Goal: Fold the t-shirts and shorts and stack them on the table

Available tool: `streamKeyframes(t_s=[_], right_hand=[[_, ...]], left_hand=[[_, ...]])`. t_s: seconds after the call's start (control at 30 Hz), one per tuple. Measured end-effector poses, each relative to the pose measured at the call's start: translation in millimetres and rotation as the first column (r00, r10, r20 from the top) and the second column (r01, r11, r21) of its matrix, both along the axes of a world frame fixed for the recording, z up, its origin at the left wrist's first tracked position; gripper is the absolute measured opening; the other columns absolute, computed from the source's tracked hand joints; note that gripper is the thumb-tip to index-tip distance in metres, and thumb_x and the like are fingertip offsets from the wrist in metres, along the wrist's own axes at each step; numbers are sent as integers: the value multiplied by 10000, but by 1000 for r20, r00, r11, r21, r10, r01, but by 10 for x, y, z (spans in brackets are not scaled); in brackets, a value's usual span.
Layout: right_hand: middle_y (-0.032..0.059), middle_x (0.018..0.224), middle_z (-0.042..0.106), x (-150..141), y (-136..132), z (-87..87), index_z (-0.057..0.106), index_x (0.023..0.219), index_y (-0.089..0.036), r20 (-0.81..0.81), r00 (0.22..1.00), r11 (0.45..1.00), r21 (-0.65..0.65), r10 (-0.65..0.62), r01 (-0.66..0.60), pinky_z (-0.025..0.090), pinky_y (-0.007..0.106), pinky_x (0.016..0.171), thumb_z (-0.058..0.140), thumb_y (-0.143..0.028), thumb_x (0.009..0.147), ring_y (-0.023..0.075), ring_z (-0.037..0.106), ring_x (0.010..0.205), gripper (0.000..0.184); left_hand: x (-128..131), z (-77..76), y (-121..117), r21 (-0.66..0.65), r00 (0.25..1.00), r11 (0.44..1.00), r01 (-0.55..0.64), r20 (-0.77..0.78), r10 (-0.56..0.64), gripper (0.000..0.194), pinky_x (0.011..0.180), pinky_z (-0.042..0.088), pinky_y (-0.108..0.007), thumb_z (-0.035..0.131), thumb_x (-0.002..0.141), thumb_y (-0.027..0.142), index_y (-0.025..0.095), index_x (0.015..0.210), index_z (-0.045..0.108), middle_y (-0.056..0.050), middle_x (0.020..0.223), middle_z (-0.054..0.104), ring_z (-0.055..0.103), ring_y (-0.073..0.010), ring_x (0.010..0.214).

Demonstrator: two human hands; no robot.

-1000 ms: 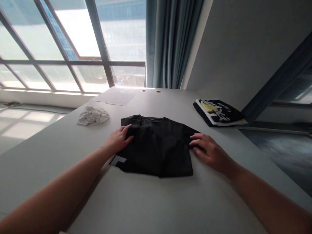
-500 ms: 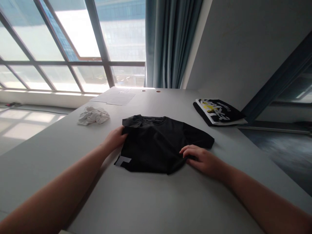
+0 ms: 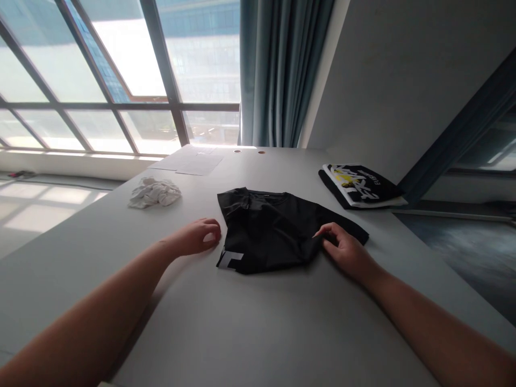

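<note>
A black T-shirt (image 3: 270,231) lies on the white table with its neckline away from me. Its left sleeve is folded over at the shoulder, and a grey printed patch marks the near left corner. My right hand (image 3: 342,247) pinches the shirt's fabric on its right side, raising a few creases. Just off the left edge of the shirt is my left hand (image 3: 197,236); its fingers curl toward the thumb in a ring, with no cloth visible between them.
A crumpled white cloth (image 3: 155,192) lies at the left. Sheets of paper (image 3: 199,164) rest farther back. At the right sits a stack of folded garments (image 3: 363,185), black and white with printing. Beyond the table are windows (image 3: 121,70) and a blue-grey curtain (image 3: 282,75).
The T-shirt has shifted right and slightly away from me. My left hand has let go of its left side, while my right hand has moved slightly right and away with the fabric.
</note>
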State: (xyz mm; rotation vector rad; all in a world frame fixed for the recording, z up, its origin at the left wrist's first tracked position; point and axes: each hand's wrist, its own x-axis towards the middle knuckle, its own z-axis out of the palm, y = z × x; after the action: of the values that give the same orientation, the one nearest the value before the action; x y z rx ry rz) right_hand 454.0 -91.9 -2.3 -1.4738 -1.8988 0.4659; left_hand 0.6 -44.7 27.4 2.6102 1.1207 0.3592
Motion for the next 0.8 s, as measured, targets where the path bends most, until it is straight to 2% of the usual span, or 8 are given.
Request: streamKeyframes(t_s=[0.1, 0.3, 0.47, 0.57, 0.67, 0.7, 0.73, 0.8], right_hand=[[106, 1250, 692, -14, 0, -16, 648, 1022, -219, 148, 982, 991, 46, 118, -126, 479, 451, 1101, 559, -270, 861, 270, 646, 1200, 191], [115, 1383, 665, -30, -11, 33, 715, 1114, -216, 343, 911, 972, -23, 229, -236, 475, 468, 1138, 588, -275, 888, 286, 623, 1294, 266], [127, 1068, 773, -352, -361, 350, 755, 1075, -172, 403, 829, 921, -136, 388, -365, 559, 410, 944, 486, -288, 987, 268, 736, 1003, 305], [88, 946, 782, -653, -713, 622, 786, 1042, -179, 218, 694, 715, -377, 686, -588, 570, 323, 851, 510, -299, 999, 224, 753, 892, 304], [75, 1168, 784, -826, -971, 886, 753, 1280, -218, -161, 439, 302, -520, 884, -799, 570, 277, 927, 633, -283, 935, 214, 758, 1054, 372], [88, 1276, 750, -827, -1005, 948, 730, 1331, -223, -250, 394, 225, -512, 884, -829, 563, 287, 971, 662, -302, 925, 225, 737, 1137, 419], [104, 1354, 712, -797, -1008, 988, 720, 1349, -221, -301, 395, 215, -488, 868, -846, 554, 310, 1012, 676, -332, 930, 240, 709, 1207, 436], [131, 1408, 674, -659, -918, 975, 734, 1308, -215, -305, 520, 377, -421, 798, -825, 530, 376, 1076, 657, -402, 965, 265, 660, 1289, 399]], left_hand=[[55, 40, -75, -41, 985, 984, 171, 29, -170, 381, 1097, 495, -383, 721, 888, 383, 243, 1240, 682, -101, 1360, 656, 626, -273, 1256], [313, -194, -215, -20, 983, 986, 166, 83, -164, 875, 1178, 440, -527, 800, 847, 493, 222, 1578, 403, -195, 1587, 460, 476, -388, 1444], [362, -282, -196, -6, 969, 994, 112, 221, -108, 665, 1135, 494, -469, 684, 904, 309, 219, 1524, 461, -186, 1565, 461, 588, -327, 1335], [318, -265, -136, -87, 948, 979, 186, 278, -155, 428, 1112, 515, -424, 690, 886, 261, 243, 1311, 648, -136, 1479, 554, 611, -301, 1306], [298, -268, -80, -187, 924, 966, 177, 369, -97, 239, 1099, 520, -413, 713, 880, 272, 241, 1117, 723, -113, 1436, 603, 577, -312, 1350], [299, -276, -64, -226, 916, 963, 147, 399, -46, 191, 1092, 523, -414, 714, 881, 278, 235, 1066, 730, -108, 1451, 600, 584, -314, 1342], [303, -283, -48, -269, 901, 956, 116, 433, 12, 162, 1077, 529, -416, 714, 881, 285, 227, 1031, 731, -104, 1474, 590, 606, -315, 1313], [311, -287, -26, -368, 842, 926, 84, 523, 131, 186, 1037, 549, -419, 728, 867, 308, 211, 1026, 735, -108, 1505, 579, 658, -313, 1230]])
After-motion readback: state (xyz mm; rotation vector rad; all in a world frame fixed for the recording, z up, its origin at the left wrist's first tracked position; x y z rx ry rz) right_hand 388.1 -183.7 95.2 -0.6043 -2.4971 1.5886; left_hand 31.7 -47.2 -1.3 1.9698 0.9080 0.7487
